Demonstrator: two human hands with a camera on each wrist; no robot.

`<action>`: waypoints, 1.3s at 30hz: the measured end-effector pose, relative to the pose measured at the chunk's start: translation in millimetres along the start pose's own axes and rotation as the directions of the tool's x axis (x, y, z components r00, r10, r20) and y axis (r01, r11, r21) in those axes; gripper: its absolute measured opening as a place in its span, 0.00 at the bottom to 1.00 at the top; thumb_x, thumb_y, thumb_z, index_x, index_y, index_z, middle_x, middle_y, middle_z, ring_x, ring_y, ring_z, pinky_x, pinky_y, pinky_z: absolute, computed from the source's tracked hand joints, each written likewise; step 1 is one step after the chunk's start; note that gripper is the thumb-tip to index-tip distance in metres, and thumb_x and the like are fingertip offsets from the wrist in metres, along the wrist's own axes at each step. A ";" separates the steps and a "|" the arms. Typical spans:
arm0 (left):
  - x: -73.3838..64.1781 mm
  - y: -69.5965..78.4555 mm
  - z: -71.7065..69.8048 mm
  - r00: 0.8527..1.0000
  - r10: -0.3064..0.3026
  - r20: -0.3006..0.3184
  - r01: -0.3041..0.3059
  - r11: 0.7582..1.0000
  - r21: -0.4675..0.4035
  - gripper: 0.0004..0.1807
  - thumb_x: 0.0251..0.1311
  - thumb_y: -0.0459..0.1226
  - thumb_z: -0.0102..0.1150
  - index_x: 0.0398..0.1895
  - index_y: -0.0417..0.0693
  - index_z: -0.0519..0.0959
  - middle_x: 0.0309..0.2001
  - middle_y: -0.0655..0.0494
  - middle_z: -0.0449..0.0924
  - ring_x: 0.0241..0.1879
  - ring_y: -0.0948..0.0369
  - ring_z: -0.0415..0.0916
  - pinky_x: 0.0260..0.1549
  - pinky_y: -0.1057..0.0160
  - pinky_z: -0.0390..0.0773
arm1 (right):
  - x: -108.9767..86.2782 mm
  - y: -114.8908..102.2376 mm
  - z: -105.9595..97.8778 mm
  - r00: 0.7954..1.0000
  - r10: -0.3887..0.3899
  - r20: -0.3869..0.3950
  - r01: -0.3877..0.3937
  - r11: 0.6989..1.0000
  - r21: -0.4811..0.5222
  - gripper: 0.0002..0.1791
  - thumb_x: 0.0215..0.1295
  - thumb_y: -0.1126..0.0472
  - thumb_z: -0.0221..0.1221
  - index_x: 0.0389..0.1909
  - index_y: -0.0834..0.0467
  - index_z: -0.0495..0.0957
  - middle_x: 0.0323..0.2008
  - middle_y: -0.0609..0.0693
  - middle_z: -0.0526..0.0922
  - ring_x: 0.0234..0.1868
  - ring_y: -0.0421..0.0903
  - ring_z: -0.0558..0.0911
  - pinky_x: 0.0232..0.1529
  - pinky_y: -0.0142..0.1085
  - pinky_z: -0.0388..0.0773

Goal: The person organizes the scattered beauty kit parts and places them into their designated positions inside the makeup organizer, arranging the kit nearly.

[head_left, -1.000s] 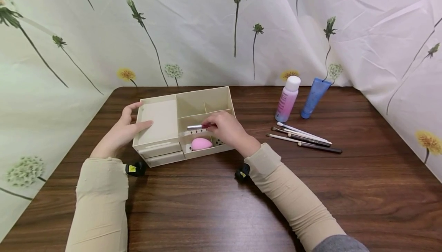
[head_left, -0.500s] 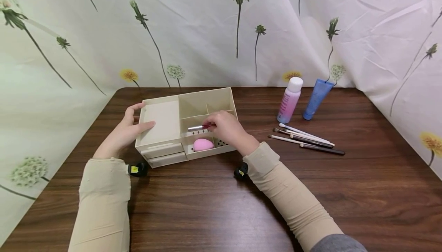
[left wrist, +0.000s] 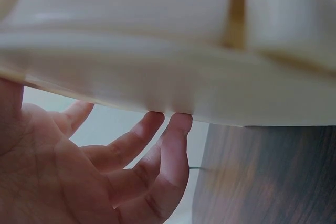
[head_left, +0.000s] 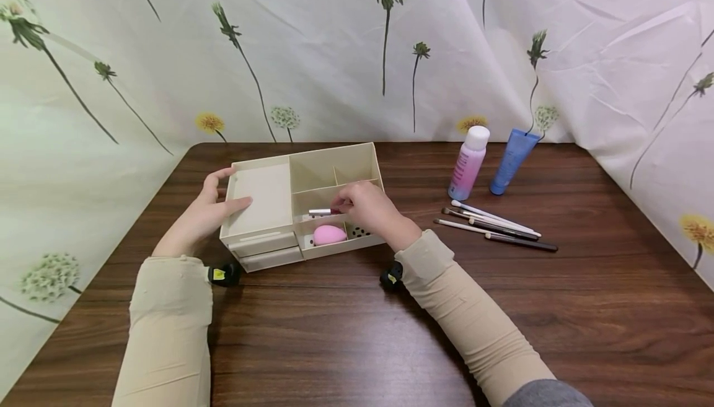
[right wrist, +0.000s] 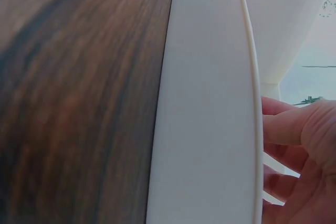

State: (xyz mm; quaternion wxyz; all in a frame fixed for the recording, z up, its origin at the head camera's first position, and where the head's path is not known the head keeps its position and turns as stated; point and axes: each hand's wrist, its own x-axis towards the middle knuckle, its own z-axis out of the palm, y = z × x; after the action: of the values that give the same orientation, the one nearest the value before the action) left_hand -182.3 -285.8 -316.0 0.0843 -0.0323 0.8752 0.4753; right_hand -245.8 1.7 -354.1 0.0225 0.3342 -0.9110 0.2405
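Note:
The cream makeup organizer (head_left: 262,199) sits on the wooden table, slightly turned, with a flat top at left and open compartments at right. My left hand (head_left: 203,215) holds its left side, thumb over the top; in the left wrist view several fingertips (left wrist: 181,121) press the side wall. My right hand (head_left: 368,209) reaches into the middle compartment and pinches a slim tube (head_left: 320,212) with a silver end and dark red part. The organizer's front wall hides the tube in the right wrist view. A pink makeup sponge (head_left: 330,235) lies in the front compartment.
Right of the organizer lie several makeup brushes (head_left: 493,226). Behind them stand a pink spray bottle (head_left: 469,162) with a white cap and a blue squeeze tube (head_left: 512,162). A floral cloth (head_left: 334,54) hangs along the table's back edge.
The silver-and-red tube has dipped a little lower into the compartment with my right hand, shifting slightly right. My left hand keeps its hold on the organizer.

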 end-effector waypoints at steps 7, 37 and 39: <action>0.4 -0.2 0.3 1.000 -0.001 -0.001 0.001 1.000 0.001 0.46 0.72 0.47 0.48 0.79 0.50 0.30 0.72 0.25 0.43 0.67 0.38 0.55 0.56 0.49 0.67 | -1.5 0.2 -2.3 0.999 0.038 0.018 -0.038 0.999 0.009 0.13 0.65 0.70 0.58 0.45 0.57 0.87 0.45 0.49 0.88 0.49 0.46 0.84 0.54 0.38 0.78; 3.6 -5.7 0.9 1.000 0.015 0.004 -0.015 1.000 0.000 0.45 0.73 0.47 0.48 0.79 0.51 0.31 0.70 0.27 0.45 0.65 0.40 0.56 0.52 0.57 0.68 | -55.5 -21.4 -55.9 0.915 -0.079 -0.395 0.232 0.906 0.355 0.07 0.64 0.69 0.64 0.41 0.63 0.86 0.37 0.55 0.87 0.33 0.45 0.82 0.37 0.37 0.82; 4.1 -4.9 0.6 1.000 0.020 0.001 -0.020 1.000 0.003 0.45 0.73 0.46 0.48 0.79 0.49 0.31 0.71 0.26 0.45 0.66 0.40 0.55 0.52 0.57 0.68 | -61.3 -20.8 -59.9 0.895 -0.071 -0.440 0.251 0.896 0.367 0.07 0.63 0.69 0.64 0.41 0.64 0.86 0.35 0.55 0.87 0.33 0.45 0.82 0.36 0.36 0.82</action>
State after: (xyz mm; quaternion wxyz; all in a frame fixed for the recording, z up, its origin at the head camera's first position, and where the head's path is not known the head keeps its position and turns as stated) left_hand -185.7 -287.8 -321.1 0.0800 -0.0231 0.8761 0.4749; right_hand -192.5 51.8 -304.8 0.1643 0.3483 -0.7815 0.4909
